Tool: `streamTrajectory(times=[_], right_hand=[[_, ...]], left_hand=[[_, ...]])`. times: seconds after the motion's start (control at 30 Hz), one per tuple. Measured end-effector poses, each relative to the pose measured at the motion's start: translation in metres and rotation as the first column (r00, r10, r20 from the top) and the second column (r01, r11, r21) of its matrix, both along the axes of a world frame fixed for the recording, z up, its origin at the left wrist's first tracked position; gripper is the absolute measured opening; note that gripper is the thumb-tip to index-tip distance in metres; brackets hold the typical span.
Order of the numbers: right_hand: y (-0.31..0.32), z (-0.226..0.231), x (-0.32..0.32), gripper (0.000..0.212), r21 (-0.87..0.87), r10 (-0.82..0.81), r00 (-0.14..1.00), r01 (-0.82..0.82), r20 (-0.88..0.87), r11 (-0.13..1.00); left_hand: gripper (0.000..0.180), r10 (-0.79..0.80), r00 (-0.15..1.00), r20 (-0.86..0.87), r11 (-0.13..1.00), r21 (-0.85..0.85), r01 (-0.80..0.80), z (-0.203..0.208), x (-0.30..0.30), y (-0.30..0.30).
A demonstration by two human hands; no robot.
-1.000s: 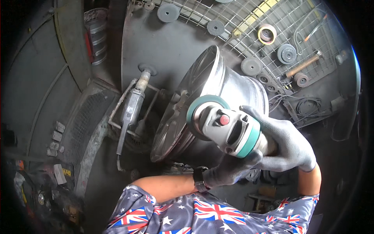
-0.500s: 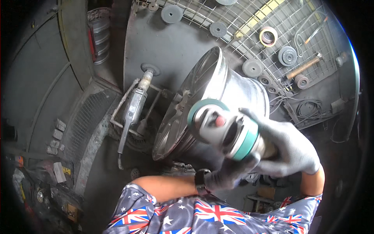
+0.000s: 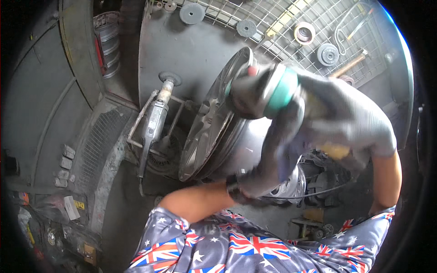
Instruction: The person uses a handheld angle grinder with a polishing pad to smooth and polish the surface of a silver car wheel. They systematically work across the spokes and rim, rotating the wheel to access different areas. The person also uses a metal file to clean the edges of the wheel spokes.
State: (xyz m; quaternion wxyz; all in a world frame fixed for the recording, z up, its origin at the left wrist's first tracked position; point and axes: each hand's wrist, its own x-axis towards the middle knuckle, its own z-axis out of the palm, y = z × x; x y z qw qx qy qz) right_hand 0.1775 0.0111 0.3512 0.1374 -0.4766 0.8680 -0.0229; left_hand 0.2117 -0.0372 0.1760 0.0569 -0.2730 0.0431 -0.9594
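Note:
An angle grinder [image 3: 250, 93] with a grey head, a red button and a green collar is up in front of the wheel, blurred by motion. My left hand [image 3: 275, 145], in a grey glove, wraps round it just below the collar from the left. Behind the collar my right hand [image 3: 350, 109], also gloved, is closed round the grinder's body, most of which it hides. Left of and beneath the grinder stands a silver alloy wheel [image 3: 200, 136] on its edge, spokes facing left. Whether the grinder's disc touches it I cannot tell.
Left of the wheel, a second power tool [image 3: 154, 123] with a round pad rests on a metal frame. Beyond, a wire mesh [image 3: 287, 43] carries abrasive discs [image 3: 192, 13], a tape roll [image 3: 304, 33] and a hammer [image 3: 350, 63]. A cable runs below my right arm.
Both hands have lifted the grinder up and away from me, toward the wheel's far upper side. Its head has tilted, and its green disc shows less. My right elbow has swung outward.

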Motion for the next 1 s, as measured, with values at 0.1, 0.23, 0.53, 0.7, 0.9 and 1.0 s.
streamTrajectory(times=[0.1, 0.23, 0.53, 0.7, 0.9, 1.0], right_hand=[[0.005, -0.009, 0.014, 0.085, 0.017, 0.055, 0.998, -0.055, 0.017, 0.998], [-0.011, 0.003, 0.004, 0.078, 0.007, 0.001, 1.0, -0.001, -0.005, 1.0], [0.022, -0.021, 0.013, 0.074, -0.158, -0.037, 0.999, 0.042, 0.033, 0.987], [0.04, -0.042, 0.046, 0.078, -0.035, 0.03, 0.988, -0.025, 0.154, 0.999], [0.032, -0.032, -0.011, 0.072, -0.306, 0.016, 0.992, 0.024, 0.127, 0.952], [0.033, -0.023, -0.043, 0.075, -0.348, -0.149, 0.969, 0.211, 0.197, 0.913]], left_hand=[[0.059, 0.081, 0.994, 0.07, 0.997, -0.02, -0.08, 0.0, 0.013, 0.008], [0.066, 0.046, 0.997, 0.062, 0.999, 0.004, -0.046, 0.004, 0.008, 0.005], [0.065, 0.061, 0.998, 0.019, 0.952, -0.3, -0.053, -0.03, 0.01, 0.009], [0.045, 0.169, 0.977, 0.132, 0.909, -0.405, -0.102, -0.101, 0.053, 0.048], [0.054, 0.097, 0.993, 0.067, 0.944, -0.322, -0.07, -0.047, -0.014, 0.018], [0.057, -0.024, 0.998, 0.051, 0.951, -0.306, 0.039, 0.005, -0.037, -0.016]])
